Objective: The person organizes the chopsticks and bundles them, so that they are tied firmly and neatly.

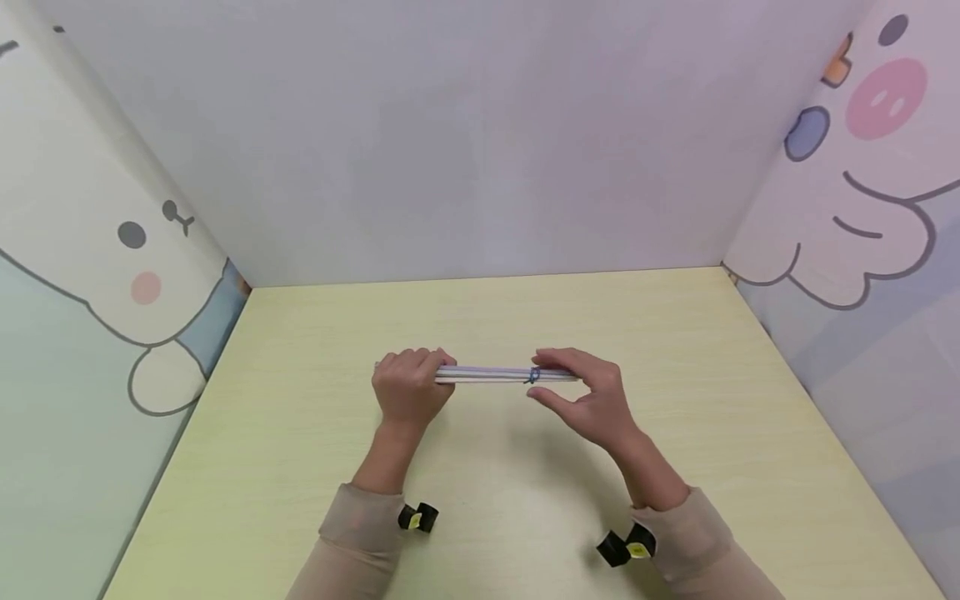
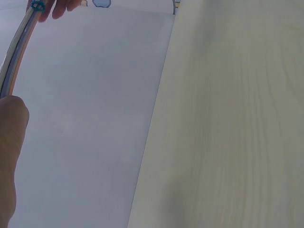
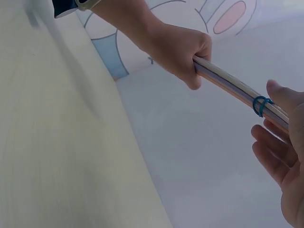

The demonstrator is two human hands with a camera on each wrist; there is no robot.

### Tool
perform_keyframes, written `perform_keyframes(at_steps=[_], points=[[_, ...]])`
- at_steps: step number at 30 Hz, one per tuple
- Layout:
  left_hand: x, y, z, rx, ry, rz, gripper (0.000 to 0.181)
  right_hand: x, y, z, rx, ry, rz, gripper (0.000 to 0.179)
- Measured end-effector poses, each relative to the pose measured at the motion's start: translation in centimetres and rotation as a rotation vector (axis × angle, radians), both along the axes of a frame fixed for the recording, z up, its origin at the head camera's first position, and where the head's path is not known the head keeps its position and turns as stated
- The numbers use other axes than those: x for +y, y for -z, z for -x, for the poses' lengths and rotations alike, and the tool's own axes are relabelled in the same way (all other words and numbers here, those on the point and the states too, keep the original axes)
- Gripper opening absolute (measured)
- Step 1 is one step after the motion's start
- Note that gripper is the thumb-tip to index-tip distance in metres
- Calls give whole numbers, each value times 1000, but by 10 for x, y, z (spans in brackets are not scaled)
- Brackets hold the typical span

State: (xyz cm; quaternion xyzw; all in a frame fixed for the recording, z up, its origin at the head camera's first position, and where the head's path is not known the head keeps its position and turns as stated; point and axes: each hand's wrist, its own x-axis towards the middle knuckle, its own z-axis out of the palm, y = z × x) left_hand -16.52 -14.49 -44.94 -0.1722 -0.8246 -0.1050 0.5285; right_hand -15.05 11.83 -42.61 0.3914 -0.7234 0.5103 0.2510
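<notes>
My left hand is wrapped round one end of a slim bundle of pale rods, held level above the table. A dark teal tie circles the bundle near its other end. There my right hand is spread around the bundle, thumb apart from the fingers. In the right wrist view, the looped tie lies between the thumb and fingertips, and the palm hides the bundle's near end. The left wrist view shows my left thumb along the rods.
Below is a pale wood-grain table. A plain grey-white wall stands behind it, with cartoon-printed panels at both sides. Each sleeve cuff has a small black device beside it.
</notes>
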Motion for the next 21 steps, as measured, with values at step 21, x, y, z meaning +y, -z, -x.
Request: perform_keyframes(at_steps=[21], points=[[5,-3,-2,11,-6,16,29,-7,-1,3,104,-37,-113,28]])
